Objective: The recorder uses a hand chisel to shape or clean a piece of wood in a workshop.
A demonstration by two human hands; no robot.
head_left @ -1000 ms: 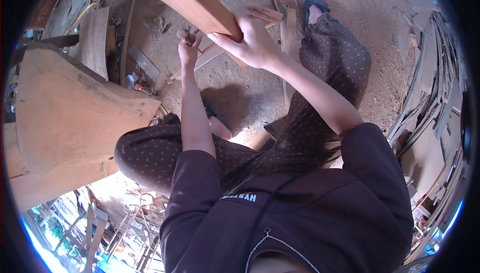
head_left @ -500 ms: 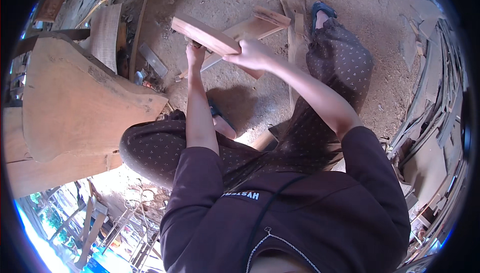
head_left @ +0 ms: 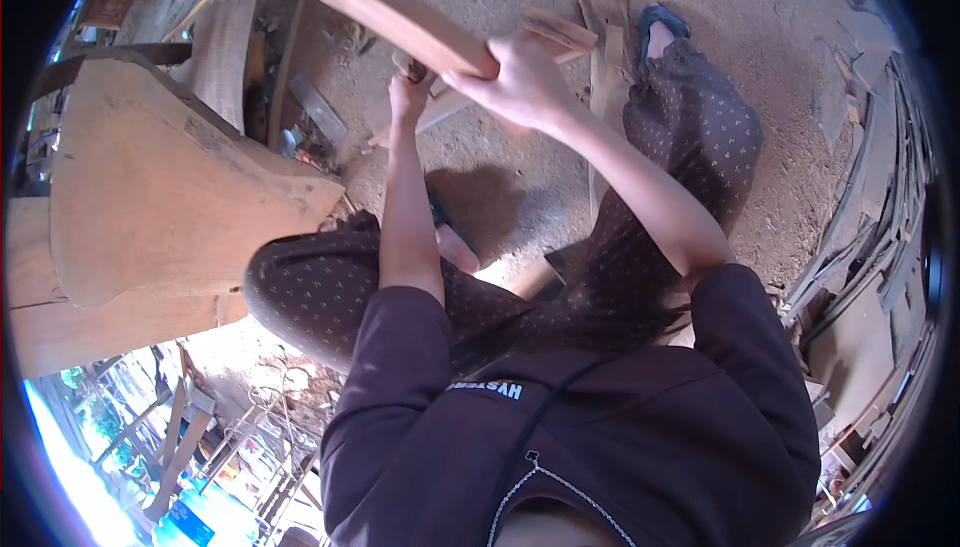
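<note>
A thick wooden plank [head_left: 400,22] is raised above the ground, slanting from upper left to lower right. My right hand [head_left: 525,82] is closed around its lower right end. Just below the plank, my left hand [head_left: 405,102] makes a fist around something small and brownish, mostly covered by the fingers. Whatever it is, I cannot make it out. Beneath both hands, on the dirt, lie wooden pieces: a short board [head_left: 560,32] and a pale strip [head_left: 445,112], partly hidden by the plank and my arm.
A large smooth wooden slab [head_left: 180,187] stands close on my left, with offcuts [head_left: 222,57] behind it. Another board [head_left: 605,57] lies by my right foot [head_left: 660,32]. Stacked thin boards [head_left: 860,317] line the right side. A blue object [head_left: 190,522] shows at lower left.
The plank in my right hand has gone up and away, its far end now higher at upper left. My left fist has shifted slightly; the gap between it and the plank has grown.
</note>
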